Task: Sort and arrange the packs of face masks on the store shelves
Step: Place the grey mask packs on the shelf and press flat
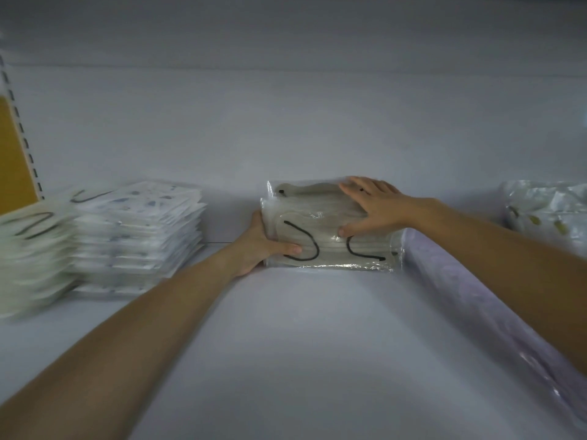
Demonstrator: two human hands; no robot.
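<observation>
Beige mask packs (330, 230) with black ear loops, clear-wrapped, sit in a short stack toward the back of the shelf (301, 344). Left hand (263, 246) grips the stack's left edge, thumb on top, other fingers hidden. Right hand (371, 204) lies flat on top, fingers spread, pressing down.

Step looks like squaring up this stack. The top pack sits offset toward the back, so next is probably pulling it flush, then releasing.

The stack's right side touches a long lavender wrapped bundle (476, 296), so no room that way. To the left, apart: patterned white packs (139, 230), then a blurred pale stack (31, 249). Far right: crumpled plastic bag (546, 208). The wrap looks slick, so slip risk.
</observation>
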